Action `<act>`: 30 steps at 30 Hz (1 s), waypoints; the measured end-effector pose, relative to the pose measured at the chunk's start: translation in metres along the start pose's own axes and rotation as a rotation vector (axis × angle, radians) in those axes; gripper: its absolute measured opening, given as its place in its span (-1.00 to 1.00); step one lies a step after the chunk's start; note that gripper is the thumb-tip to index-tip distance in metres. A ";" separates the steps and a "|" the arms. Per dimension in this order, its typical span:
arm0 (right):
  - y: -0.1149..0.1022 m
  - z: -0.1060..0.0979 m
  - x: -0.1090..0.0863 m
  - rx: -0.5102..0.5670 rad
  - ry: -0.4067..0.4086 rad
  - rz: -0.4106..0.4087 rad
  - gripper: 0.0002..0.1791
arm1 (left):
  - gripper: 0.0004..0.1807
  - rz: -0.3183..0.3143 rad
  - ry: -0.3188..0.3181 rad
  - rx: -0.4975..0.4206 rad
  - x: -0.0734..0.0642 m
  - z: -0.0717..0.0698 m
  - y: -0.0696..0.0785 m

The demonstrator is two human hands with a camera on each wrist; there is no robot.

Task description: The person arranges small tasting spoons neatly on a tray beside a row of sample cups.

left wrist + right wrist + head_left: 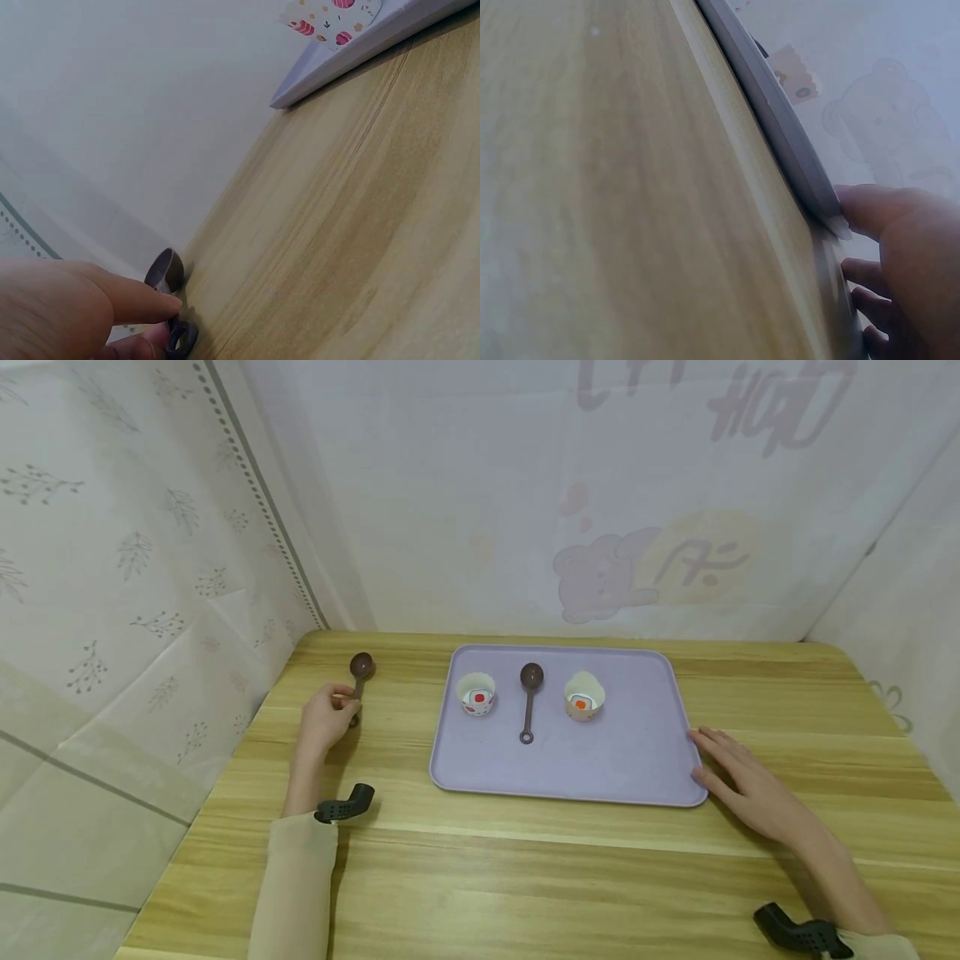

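At the left of the table, my left hand (322, 720) pinches the handle of a dark brown measuring spoon (362, 665) between thumb and fingers. Its round bowl points away from me, and in the left wrist view the handle's ring end (181, 339) sticks out below the thumb. My right hand (757, 793) lies at the right edge of a lilac tray (615, 768), fingers extended and thumb against the rim. On the tray, a second brown measuring spoon (532, 677) lies between two small paper baking cups, a red-patterned one (477, 703) and a tan one (584, 708).
The wooden table (525, 877) carries the tray towards its far side. A pale printed cloth (450, 510) hangs behind the far edge, and a leaf-patterned cloth (135, 610) hangs at the left. Inside each baking cup shows a small coloured mark.
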State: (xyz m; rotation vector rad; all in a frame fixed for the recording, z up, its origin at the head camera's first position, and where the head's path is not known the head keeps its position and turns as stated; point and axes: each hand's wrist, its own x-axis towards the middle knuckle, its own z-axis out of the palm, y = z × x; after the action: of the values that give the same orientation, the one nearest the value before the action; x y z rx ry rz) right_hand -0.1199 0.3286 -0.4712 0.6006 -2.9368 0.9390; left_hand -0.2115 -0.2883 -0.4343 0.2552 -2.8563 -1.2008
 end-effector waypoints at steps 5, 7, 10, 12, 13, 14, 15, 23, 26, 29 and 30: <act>0.001 0.000 0.000 0.003 -0.002 0.002 -0.31 | -0.63 -0.008 -0.005 -0.008 -0.001 -0.001 0.000; 0.001 0.000 0.000 0.004 -0.003 0.004 -0.31 | -0.64 -0.006 0.004 -0.009 -0.001 0.000 0.000; 0.001 0.000 0.000 0.004 -0.001 0.003 -0.31 | -0.66 -0.002 0.017 -0.012 -0.001 -0.001 0.000; 0.001 0.000 0.000 0.005 -0.002 0.004 -0.31 | -0.66 0.000 0.023 -0.011 0.000 -0.001 0.000; 0.000 0.000 0.000 0.006 -0.002 0.004 -0.31 | -0.67 0.001 0.025 -0.011 0.000 -0.001 0.000; 0.000 0.000 0.000 0.007 -0.003 0.005 -0.31 | -0.67 0.003 0.026 -0.011 0.000 -0.001 -0.001; 0.000 0.001 0.000 0.007 -0.003 0.005 -0.31 | -0.67 0.004 0.026 -0.011 0.000 -0.001 -0.001; 0.000 0.000 0.000 0.006 -0.006 0.008 -0.31 | -0.66 0.023 0.011 -0.018 0.000 -0.001 -0.002; 0.001 0.000 0.000 0.004 -0.006 0.006 -0.31 | -0.66 0.026 0.008 -0.019 0.000 0.000 -0.003; 0.001 0.000 0.000 0.007 -0.006 0.005 -0.31 | -0.66 0.036 0.017 -0.018 0.001 0.000 -0.003; 0.001 0.000 0.000 0.008 -0.006 0.005 -0.31 | -0.67 0.040 0.020 -0.017 0.001 0.000 -0.003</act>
State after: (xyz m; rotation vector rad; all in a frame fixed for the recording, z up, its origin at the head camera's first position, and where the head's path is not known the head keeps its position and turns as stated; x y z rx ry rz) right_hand -0.1203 0.3289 -0.4718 0.5981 -2.9429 0.9513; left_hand -0.2119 -0.2906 -0.4367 0.2067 -2.8189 -1.2082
